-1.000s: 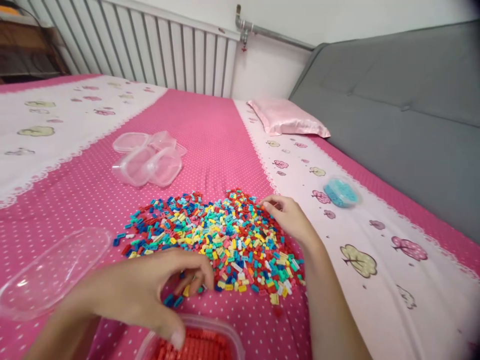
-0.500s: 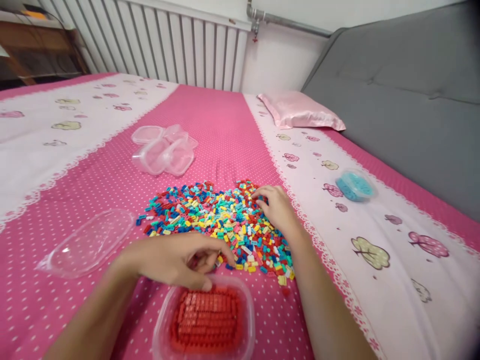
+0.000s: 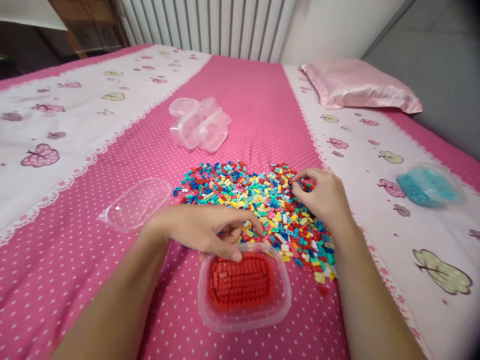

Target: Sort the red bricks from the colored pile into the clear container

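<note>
A heap of small toy building bricks (image 3: 258, 192) in many colours lies on the bed. In front of it stands a clear plastic tub (image 3: 243, 325) with red bricks (image 3: 242, 280) packed in rows. My left hand (image 3: 210, 227) hangs over the tub's far left rim. Its thumb reaches over the red bricks, while the index finger stretches apart toward the heap; the other fingers curl under. At the heap's right side, my right hand (image 3: 324, 195) has thumb and index fingertip close together among red bricks. Whatever lies between those tips is too small to make out.
A clear lid (image 3: 137, 205) lies left of the heap. Several empty clear tubs (image 3: 200, 127) are grouped farther back. To the right sits a tub of light blue bricks (image 3: 427, 187). A pink pillow (image 3: 360, 85) rests at the back right, near a grey headboard (image 3: 442, 65).
The view has turned left and down, so everything appears farther right. Both hands keep nearly the same places, left over the tub's rim and right at the heap's edge.
</note>
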Tool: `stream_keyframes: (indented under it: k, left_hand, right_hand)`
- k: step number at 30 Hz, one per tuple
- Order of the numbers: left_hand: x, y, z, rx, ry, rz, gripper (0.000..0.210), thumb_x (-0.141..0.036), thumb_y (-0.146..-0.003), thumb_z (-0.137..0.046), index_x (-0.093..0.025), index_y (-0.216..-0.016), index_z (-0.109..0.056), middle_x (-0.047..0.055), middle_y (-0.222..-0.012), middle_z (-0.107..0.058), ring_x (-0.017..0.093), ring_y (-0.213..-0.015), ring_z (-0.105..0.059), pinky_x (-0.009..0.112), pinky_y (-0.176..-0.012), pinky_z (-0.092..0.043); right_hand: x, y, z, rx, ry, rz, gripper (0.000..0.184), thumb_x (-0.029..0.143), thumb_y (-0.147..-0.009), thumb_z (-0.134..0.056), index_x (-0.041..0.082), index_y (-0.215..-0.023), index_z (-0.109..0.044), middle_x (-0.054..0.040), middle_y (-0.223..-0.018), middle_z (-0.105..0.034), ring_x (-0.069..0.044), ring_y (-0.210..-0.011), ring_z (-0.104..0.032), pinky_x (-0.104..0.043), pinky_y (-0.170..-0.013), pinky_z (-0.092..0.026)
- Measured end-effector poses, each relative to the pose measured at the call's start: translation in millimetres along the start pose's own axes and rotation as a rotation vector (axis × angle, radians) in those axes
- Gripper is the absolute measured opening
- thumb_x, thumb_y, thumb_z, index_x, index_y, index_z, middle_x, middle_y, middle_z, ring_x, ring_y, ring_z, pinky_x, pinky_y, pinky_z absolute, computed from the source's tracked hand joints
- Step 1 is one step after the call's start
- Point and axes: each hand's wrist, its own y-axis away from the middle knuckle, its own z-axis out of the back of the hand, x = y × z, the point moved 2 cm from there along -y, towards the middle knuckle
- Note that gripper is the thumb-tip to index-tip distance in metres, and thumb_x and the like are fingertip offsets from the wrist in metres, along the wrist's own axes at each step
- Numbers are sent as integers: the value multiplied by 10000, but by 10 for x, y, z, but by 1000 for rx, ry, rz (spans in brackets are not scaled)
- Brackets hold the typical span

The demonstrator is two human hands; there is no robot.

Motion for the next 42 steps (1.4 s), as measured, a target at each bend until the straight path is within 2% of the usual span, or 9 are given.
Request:
stream_keyframes:
  k: [7, 11, 14, 17, 20, 27, 32, 37, 42]
  left_hand:
    - [19, -5, -2, -4, 23, 33, 510, -417, -859, -750, -227, -1295, -566, -46, -767, -565, 134, -634, -535, 223, -528, -404]
    - [40, 27, 22, -26, 54, 41, 403, -411, -868, -740, -220, -1194, -599, -10, -846, -660, 155, -721, -625, 215, -563, -439]
    - [35, 82, 65, -38, 52, 69, 317, -366, -891, -713, -212, -1149, -612, 12, -875, -706, 167, -761, -659, 225, -605, -474]
    - [12, 145, 106, -51, 50, 83, 283, -325, -849, -755, -204, -1082, -648, 9, -828, -715, 169, -732, -667, 232, -608, -485]
    - [-21, 187, 140, -117, 45, 51, 175, -278, -815, -778, -202, -946, -691, 5, -779, -712, 171, -703, -667, 232, -597, -475]
    - [-33, 177, 119, -133, 29, 35, 146, -263, -768, -815, -213, -828, -692, -15, -746, -727, 168, -680, -667, 233, -588, -467]
    - [10, 143, 94, -67, -31, 93, 252, -421, -810, -789, -199, -861, -681, -8, -733, -708, 162, -667, -651, 234, -574, -467]
    - [22, 132, 87, -9, -55, 223, 436, -564, -767, -802, -192, -935, -647, -3, -759, -716, 152, -670, -644, 226, -563, -437]
    - [-9, 126, 85, -43, -71, 255, 474, -581, -734, -815, -204, -895, -577, -16, -746, -709, 144, -652, -626, 228, -562, -427]
  right_hand:
    - [-4, -5, -98, 35, -166, -77, 170, 176, -706, -601, 201, -832, -712, -19, -756, -690, -203, -670, -634, -338, -682, -492]
    - [50, -6, -6, 22, -283, -124, 205, 210, -775, -620, 199, -910, -775, -44, -821, -722, -205, -696, -649, -361, -712, -529]
    - [351, 39, 249, 37, -591, -140, 149, 271, -846, -683, 244, -958, -778, -32, -912, -768, -214, -796, -703, -349, -731, -563]
    - [832, 141, 483, 248, -705, 20, 80, 236, -880, -723, 286, -906, -779, 11, -835, -761, -187, -754, -706, -297, -680, -560]
    - [1209, 280, 518, 499, -612, 211, 184, 153, -922, -688, 311, -918, -780, 39, -893, -759, -166, -828, -703, -281, -760, -548]
    - [1255, 420, 345, 630, -423, 360, 332, 95, -1000, -491, 295, -1072, -747, -25, -1012, -673, -169, -909, -646, -289, -789, -511]
    - [1251, 396, 490, 634, -437, 284, 250, 81, -936, -575, 275, -914, -732, 9, -926, -720, -163, -834, -677, -263, -744, -510]
    - [1423, 528, 478, 611, -265, 93, 242, 34, -764, -732, 276, -769, -720, 74, -686, -709, -137, -582, -649, -232, -547, -425]
    - [1549, 699, 369, 565, -6, 150, 223, 48, -755, -666, 267, -740, -709, 57, -572, -657, -143, -472, -605, -257, -499, -345]
